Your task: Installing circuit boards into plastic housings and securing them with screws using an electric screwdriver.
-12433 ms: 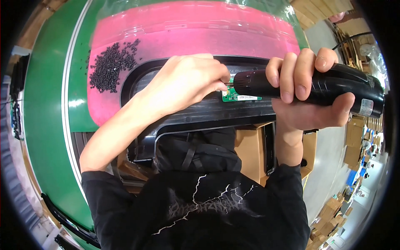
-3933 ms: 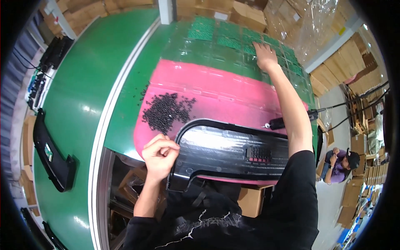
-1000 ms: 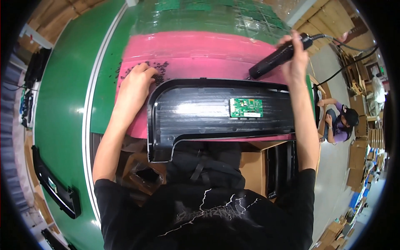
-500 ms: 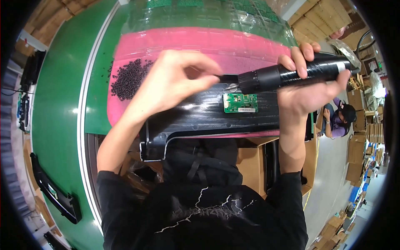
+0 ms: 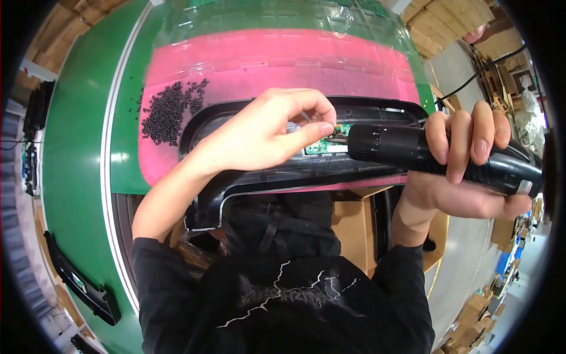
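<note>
A black electric screwdriver lies almost level in my right hand, its fingers wrapped round the body. Its bit points left, over a small green circuit board that sits inside a long black plastic housing. My left hand is closed in a pinch, thumb and forefinger close to the bit's tip. Whatever is between those fingertips is too small to make out. The left fingers and the screwdriver cover part of the board.
A heap of small black screws lies on the pink mat, left of the housing. Clear plastic trays are at the far side. Another black housing rests on the green table at left. A cardboard box stands below the table edge.
The screwdriver has come down and to the right, its bit now over the board. My left hand has shifted right along with it, from above the board to beside it.
</note>
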Action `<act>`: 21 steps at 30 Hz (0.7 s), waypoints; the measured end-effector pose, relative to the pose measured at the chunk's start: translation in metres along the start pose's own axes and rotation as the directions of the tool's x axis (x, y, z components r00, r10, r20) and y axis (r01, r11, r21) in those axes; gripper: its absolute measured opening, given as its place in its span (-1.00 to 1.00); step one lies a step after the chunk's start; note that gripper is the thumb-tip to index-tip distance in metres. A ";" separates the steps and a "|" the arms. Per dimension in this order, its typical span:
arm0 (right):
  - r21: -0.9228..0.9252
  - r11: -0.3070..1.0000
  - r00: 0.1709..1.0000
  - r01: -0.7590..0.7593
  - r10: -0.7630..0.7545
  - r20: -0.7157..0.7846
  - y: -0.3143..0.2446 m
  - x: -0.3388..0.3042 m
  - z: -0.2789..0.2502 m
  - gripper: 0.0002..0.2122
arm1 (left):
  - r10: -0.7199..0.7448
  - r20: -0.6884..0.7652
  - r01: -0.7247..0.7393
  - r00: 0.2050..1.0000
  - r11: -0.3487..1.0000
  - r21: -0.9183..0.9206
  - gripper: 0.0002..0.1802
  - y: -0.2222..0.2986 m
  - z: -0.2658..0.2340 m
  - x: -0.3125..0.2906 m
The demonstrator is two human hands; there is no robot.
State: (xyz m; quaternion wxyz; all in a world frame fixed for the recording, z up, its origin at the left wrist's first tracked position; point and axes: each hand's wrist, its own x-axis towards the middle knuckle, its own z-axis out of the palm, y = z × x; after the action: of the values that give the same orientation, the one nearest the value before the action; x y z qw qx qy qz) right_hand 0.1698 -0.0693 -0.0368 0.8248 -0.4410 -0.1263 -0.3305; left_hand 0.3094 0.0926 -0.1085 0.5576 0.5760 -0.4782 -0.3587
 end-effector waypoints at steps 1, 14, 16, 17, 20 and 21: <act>-0.021 1.000 1.000 0.003 -0.003 0.030 -0.002 0.000 -0.002 -0.47 | 0.001 0.003 -0.001 1.000 1.000 -0.003 -0.91 -0.003 0.000 0.002; -0.061 0.996 0.998 0.061 -0.060 0.020 0.008 0.005 -0.011 -0.44 | 0.187 -0.003 -0.181 0.982 0.955 0.236 -0.91 -0.016 -0.003 0.009; -0.080 0.996 0.999 0.038 -0.036 0.027 0.010 0.004 -0.011 -0.43 | 0.176 -0.010 -0.169 0.984 0.958 0.232 -0.90 -0.019 -0.002 0.010; -0.083 0.996 0.999 0.037 -0.035 0.021 0.009 0.005 -0.012 -0.43 | 0.182 -0.012 -0.172 0.983 0.949 0.262 -0.90 -0.021 -0.002 0.011; -0.121 0.992 0.994 -0.029 0.042 0.103 0.007 0.006 -0.017 -0.42 | 0.167 -0.007 -0.157 0.986 0.940 0.303 -0.88 -0.025 0.000 0.012; -0.124 0.992 0.994 -0.029 0.041 0.097 0.008 0.006 -0.017 -0.42 | 0.149 -0.004 -0.140 0.989 0.938 0.318 -0.87 -0.025 0.000 0.013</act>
State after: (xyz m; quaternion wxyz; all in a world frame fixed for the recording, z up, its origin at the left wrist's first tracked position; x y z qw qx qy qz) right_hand 0.1780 -0.0826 -0.0496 0.7947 -0.5087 -0.1389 -0.3006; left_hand 0.3170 0.0780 -0.1319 0.4894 0.6261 -0.5628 -0.2274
